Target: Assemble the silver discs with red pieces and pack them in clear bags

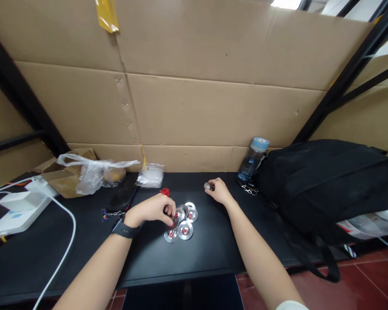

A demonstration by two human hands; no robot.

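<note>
Holds a silver disc (175, 222) with a red centre in the left hand (157, 209), at lower centre of the frame, with fingers narrowed on it. Pinches a round metal piece (208, 186) in the right hand (220, 192), right of centre, well apart from the cluster; too small to tell whether single or stacked. Seems early on: only this much set apart, with at least five red-centred discs (185, 230) left mostly overlapping on the black surface (210, 243), near a red cord bundle (164, 192).
</note>
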